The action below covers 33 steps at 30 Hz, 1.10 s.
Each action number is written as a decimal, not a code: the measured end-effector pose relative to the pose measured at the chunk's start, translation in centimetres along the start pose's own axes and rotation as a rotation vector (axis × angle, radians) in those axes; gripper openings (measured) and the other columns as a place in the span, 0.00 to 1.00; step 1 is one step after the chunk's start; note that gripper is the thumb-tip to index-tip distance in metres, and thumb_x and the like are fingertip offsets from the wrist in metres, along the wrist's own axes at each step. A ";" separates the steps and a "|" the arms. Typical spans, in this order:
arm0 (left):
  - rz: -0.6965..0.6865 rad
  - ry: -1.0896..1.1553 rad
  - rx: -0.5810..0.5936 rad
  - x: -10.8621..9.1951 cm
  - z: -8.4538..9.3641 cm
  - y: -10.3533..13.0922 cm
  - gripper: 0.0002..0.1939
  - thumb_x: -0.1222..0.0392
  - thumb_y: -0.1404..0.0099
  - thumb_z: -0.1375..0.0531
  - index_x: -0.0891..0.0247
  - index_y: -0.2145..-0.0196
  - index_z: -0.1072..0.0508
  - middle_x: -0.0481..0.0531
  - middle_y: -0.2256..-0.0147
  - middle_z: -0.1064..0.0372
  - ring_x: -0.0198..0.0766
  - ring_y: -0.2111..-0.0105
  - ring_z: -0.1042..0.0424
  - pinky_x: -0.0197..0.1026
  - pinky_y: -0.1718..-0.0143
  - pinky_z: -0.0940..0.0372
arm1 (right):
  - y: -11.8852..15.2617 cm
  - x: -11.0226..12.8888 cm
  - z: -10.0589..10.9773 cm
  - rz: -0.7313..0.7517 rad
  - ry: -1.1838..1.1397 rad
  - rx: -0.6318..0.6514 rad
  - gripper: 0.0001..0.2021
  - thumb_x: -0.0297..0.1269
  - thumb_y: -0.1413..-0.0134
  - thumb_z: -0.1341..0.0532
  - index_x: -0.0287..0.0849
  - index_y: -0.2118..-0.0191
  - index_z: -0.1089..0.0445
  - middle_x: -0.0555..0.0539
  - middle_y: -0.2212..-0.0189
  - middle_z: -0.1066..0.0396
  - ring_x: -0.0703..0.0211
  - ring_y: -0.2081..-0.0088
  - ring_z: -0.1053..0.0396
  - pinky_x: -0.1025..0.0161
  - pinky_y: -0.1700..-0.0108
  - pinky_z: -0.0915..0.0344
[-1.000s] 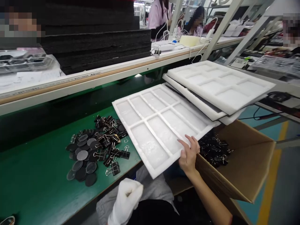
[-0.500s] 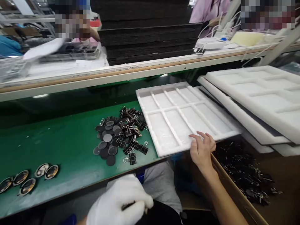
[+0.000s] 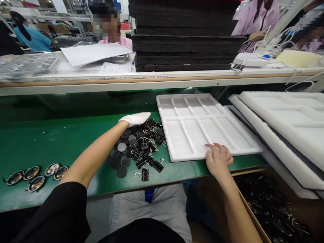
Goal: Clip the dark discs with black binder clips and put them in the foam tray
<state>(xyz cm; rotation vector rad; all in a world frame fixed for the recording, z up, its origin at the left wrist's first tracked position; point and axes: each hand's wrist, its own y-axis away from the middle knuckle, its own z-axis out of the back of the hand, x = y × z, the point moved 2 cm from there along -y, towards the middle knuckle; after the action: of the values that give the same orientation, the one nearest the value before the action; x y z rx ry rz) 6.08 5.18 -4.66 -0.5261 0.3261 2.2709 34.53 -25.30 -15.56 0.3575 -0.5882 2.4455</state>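
Note:
My left hand [image 3: 136,118], in a white glove, is stretched over the back edge of a pile of black binder clips [image 3: 144,144] and dark round discs [image 3: 122,147]. Its fingers point right and lie close together; whether anything is under the palm is hidden. My bare right hand [image 3: 219,157] rests on the front edge of a white foam tray [image 3: 194,118], fingers bent and spread. Long compartments divide the tray, and nothing lies in them. It lies flat on the green table, right of the pile.
Sunglasses [image 3: 36,183] lie at the left. More foam trays [image 3: 298,111] are stacked at the right, above a box of binder clips [image 3: 273,206]. A shelf [image 3: 177,78] runs across the back with black foam sheets [image 3: 187,50]; people are beyond it.
My left hand has moved from near my lap up and forward to the back of the pile. The foam tray has shifted slightly away from the table's front edge. The view has turned.

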 end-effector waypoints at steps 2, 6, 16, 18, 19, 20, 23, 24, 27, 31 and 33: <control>-0.034 -0.020 0.070 0.8 -1.2 -0.2 0.31 0.44 0.25 0.57 0.67 0.42 0.27 0.62 0.38 0.30 0.52 0.38 0.32 0.51 0.35 0.42 | 0.0 -0.1 0.3 -0.008 0.030 0.031 0.23 0.43 0.35 0.54 0.44 0.46 0.27 0.34 0.37 0.37 0.31 0.34 0.47 0.26 0.38 0.50; -0.111 -0.087 0.120 0.9 -2.1 0.8 0.31 0.39 0.26 0.53 0.62 0.44 0.25 0.59 0.40 0.28 0.51 0.41 0.29 0.47 0.36 0.42 | -0.4 2.2 2.8 0.059 0.189 0.063 0.24 0.45 0.33 0.54 0.42 0.46 0.27 0.29 0.41 0.35 0.27 0.38 0.40 0.23 0.42 0.45; -0.082 -0.622 -0.381 -4.2 3.6 12.8 0.17 0.51 0.25 0.47 0.67 0.54 0.25 0.65 0.52 0.25 0.54 0.47 0.29 0.59 0.34 0.47 | -11.1 18.8 -3.9 0.895 -0.170 0.475 0.23 0.51 0.31 0.50 0.41 0.45 0.28 0.34 0.45 0.26 0.37 0.44 0.30 0.40 0.40 0.36; -0.064 -0.579 -0.405 -4.5 4.2 17.5 0.16 0.51 0.24 0.49 0.63 0.58 0.25 0.57 0.61 0.24 0.47 0.56 0.26 0.56 0.36 0.43 | -11.3 18.8 -6.1 0.891 -0.220 0.461 0.23 0.54 0.32 0.49 0.43 0.47 0.28 0.35 0.48 0.24 0.35 0.44 0.31 0.38 0.39 0.38; -0.028 -0.548 -0.423 -4.0 4.2 19.9 0.15 0.52 0.24 0.48 0.61 0.57 0.25 0.55 0.62 0.24 0.45 0.58 0.25 0.54 0.38 0.41 | -11.3 18.4 -6.7 0.872 -0.245 0.437 0.22 0.54 0.32 0.48 0.44 0.47 0.28 0.35 0.50 0.23 0.35 0.44 0.31 0.38 0.39 0.39; 0.023 -0.522 -0.455 -3.0 4.1 22.3 0.14 0.51 0.25 0.46 0.60 0.57 0.25 0.54 0.63 0.24 0.45 0.60 0.25 0.53 0.42 0.37 | -11.1 17.9 -7.2 0.861 -0.248 0.445 0.22 0.54 0.32 0.47 0.46 0.44 0.30 0.35 0.49 0.24 0.36 0.43 0.32 0.40 0.38 0.40; 0.320 -0.517 -0.560 2.1 3.3 29.7 0.16 0.46 0.31 0.39 0.60 0.55 0.25 0.57 0.58 0.23 0.47 0.59 0.25 0.51 0.53 0.33 | -11.1 16.6 -7.7 0.881 -0.271 0.394 0.25 0.60 0.32 0.50 0.51 0.42 0.33 0.34 0.51 0.23 0.36 0.45 0.30 0.40 0.38 0.41; 0.443 -0.550 -0.565 4.1 2.9 32.0 0.21 0.44 0.35 0.35 0.60 0.51 0.25 0.60 0.52 0.24 0.51 0.54 0.25 0.53 0.51 0.33 | -11.2 16.3 -7.8 0.900 -0.277 0.370 0.26 0.63 0.33 0.52 0.52 0.43 0.33 0.34 0.52 0.23 0.35 0.46 0.29 0.39 0.39 0.41; 0.615 -0.647 -0.342 9.4 2.2 37.0 0.42 0.38 0.48 0.28 0.58 0.40 0.28 0.66 0.38 0.33 0.65 0.40 0.33 0.64 0.39 0.41 | -11.7 16.1 -8.8 0.966 -0.302 0.296 0.27 0.66 0.35 0.55 0.56 0.47 0.32 0.33 0.59 0.21 0.35 0.52 0.26 0.37 0.44 0.39; 0.510 -0.614 -0.085 13.4 1.9 38.7 0.33 0.40 0.46 0.28 0.47 0.44 0.24 0.59 0.33 0.37 0.62 0.34 0.37 0.67 0.31 0.54 | -11.9 16.3 -9.9 0.989 -0.335 0.249 0.24 0.64 0.34 0.54 0.57 0.50 0.31 0.33 0.61 0.21 0.37 0.56 0.25 0.39 0.47 0.38; 0.415 -0.556 -0.103 14.3 1.6 37.9 0.27 0.42 0.42 0.30 0.47 0.45 0.22 0.55 0.34 0.35 0.57 0.34 0.36 0.64 0.30 0.53 | -11.7 16.4 -9.7 0.966 -0.315 0.255 0.26 0.64 0.34 0.56 0.55 0.49 0.32 0.34 0.59 0.21 0.37 0.53 0.25 0.39 0.46 0.39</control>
<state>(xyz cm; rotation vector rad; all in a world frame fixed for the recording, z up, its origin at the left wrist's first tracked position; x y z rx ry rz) -31.14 -10.68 -7.25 0.1548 0.0358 2.7269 27.58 -4.14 -13.92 0.6917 -0.6821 3.4449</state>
